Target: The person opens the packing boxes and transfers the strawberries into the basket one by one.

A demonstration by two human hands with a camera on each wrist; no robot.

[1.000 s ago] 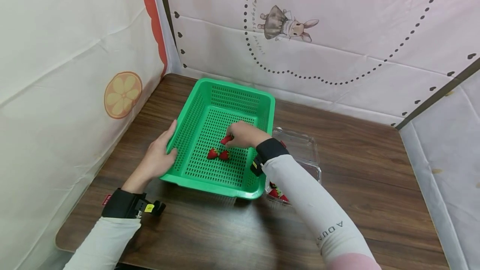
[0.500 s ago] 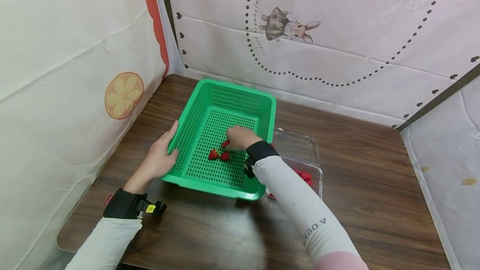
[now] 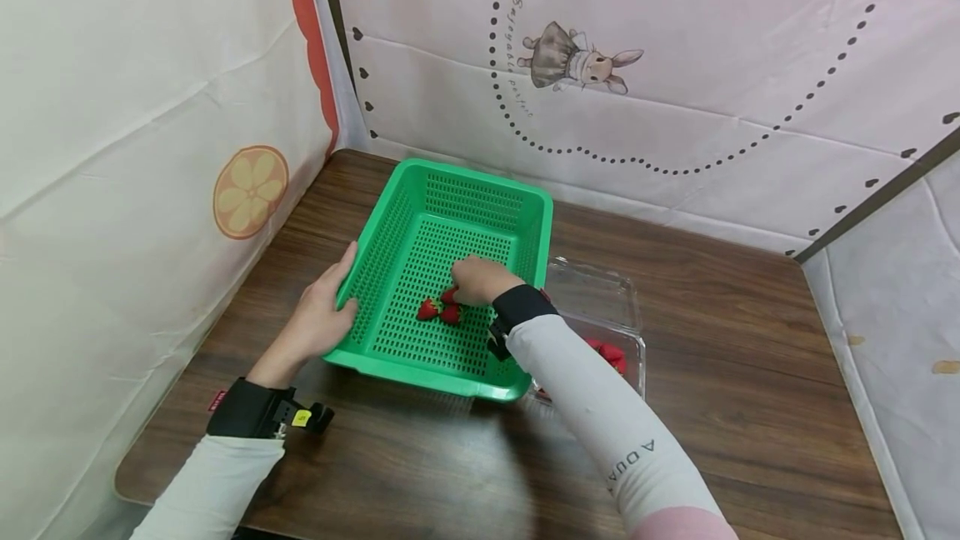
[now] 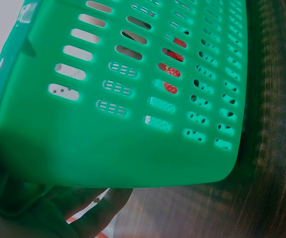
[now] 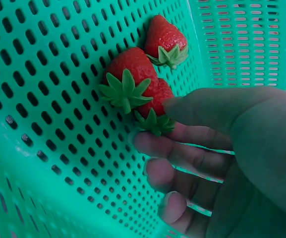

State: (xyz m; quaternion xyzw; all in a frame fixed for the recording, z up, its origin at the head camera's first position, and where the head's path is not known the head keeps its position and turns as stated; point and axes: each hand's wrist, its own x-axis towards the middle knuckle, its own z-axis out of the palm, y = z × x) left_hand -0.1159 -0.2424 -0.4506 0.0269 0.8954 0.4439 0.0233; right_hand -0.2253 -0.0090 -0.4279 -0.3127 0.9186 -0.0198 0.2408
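In the head view, a green plastic basket [image 3: 420, 373] with slotted walls stands on the table. My left hand [image 3: 318, 315] grips its left rim, thumb over the edge; the left wrist view shows the basket wall [image 4: 98, 153] close up, with fingers [image 4: 103, 213] below it. Inside the basket, my right hand [image 3: 480, 280] pinches a strawberry [image 5: 157, 96] low at the basket floor. That strawberry touches another strawberry [image 5: 130, 69], and a third strawberry [image 5: 165, 39] lies just beyond. Only the thumb side of the pinch shows plainly; the index fingertip is partly hidden.
Right of the basket, a clear plastic clamshell box [image 3: 596, 290] lies with its lid folded back. Several red strawberries [image 3: 611, 352] are in it, partly covered by my right sleeve [image 3: 592, 398]. Fabric walls border the wooden table [image 3: 720, 357] at the back and sides.
My right hand has lowered slightly toward me, bringing its strawberry down against the other two. The forearm has swung left, uncovering more of the clamshell box. My left hand keeps its hold.
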